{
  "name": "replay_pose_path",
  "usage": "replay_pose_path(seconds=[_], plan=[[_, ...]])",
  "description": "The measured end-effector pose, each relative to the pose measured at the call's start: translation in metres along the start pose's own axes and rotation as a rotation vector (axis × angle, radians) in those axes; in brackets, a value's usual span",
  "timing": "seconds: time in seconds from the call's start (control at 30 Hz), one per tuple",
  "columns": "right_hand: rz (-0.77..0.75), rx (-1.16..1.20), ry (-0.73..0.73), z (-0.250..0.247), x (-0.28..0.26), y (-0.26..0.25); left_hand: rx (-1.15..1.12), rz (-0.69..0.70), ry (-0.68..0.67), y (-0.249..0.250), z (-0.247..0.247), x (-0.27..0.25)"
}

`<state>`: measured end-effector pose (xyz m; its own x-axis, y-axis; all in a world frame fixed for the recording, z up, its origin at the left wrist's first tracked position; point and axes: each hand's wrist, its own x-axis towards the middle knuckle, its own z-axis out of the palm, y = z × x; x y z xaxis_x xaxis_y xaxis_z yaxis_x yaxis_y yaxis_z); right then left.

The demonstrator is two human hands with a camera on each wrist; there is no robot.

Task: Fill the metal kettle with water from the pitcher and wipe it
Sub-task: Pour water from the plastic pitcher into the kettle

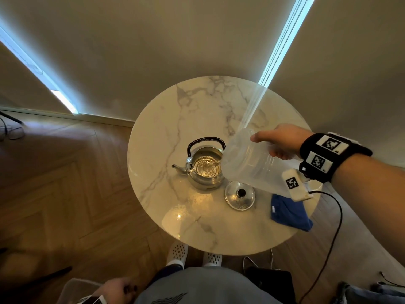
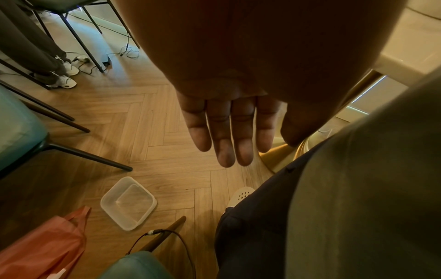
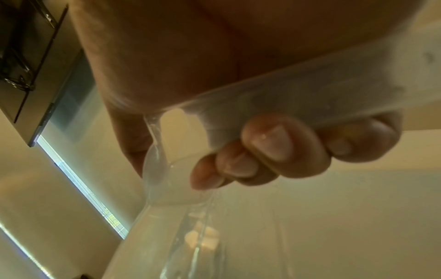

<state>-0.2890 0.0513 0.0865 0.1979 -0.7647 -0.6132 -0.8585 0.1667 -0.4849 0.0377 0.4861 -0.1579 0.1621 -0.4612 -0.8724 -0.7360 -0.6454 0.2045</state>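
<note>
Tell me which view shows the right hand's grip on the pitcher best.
Right wrist view: the right hand fills the frame, its fingers curled round the pitcher handle. The head view shows the hand only from behind the tilted pitcher, fingers mostly hidden. The left wrist view shows neither.

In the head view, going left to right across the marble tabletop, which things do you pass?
Kettle, spout pointing left → its lid, lying on the table → blue cloth near the right edge. The tilted pitcher in the right hand overlaps kettle and lid, so it is left unordered.
</note>
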Motion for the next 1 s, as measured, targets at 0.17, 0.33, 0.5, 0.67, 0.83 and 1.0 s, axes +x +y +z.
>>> replay_pose_path(seconds=[0.17, 0.33, 0.5, 0.67, 0.83, 1.0], plan=[[-0.009, 0.028, -0.004, 0.0, -0.002, 0.001, 0.016, 0.069, 0.036, 0.008, 0.002, -0.007], [-0.013, 0.033, -0.018, 0.003, -0.002, -0.005, -0.031, 0.018, -0.022, 0.001, 0.003, 0.0], [-0.008, 0.015, -0.018, 0.004, -0.002, -0.01, -0.066, 0.015, -0.018, -0.01, 0.008, 0.007], [-0.003, 0.012, -0.012, 0.006, -0.005, -0.017, -0.052, 0.016, 0.037, -0.015, 0.01, 0.006], [0.003, 0.014, -0.011, 0.008, -0.007, -0.021, -0.006, 0.059, 0.017, -0.013, 0.009, 0.0], [0.021, 0.006, -0.016, 0.007, -0.011, -0.023, 0.046, 0.034, -0.034, -0.015, 0.009, 0.003]])
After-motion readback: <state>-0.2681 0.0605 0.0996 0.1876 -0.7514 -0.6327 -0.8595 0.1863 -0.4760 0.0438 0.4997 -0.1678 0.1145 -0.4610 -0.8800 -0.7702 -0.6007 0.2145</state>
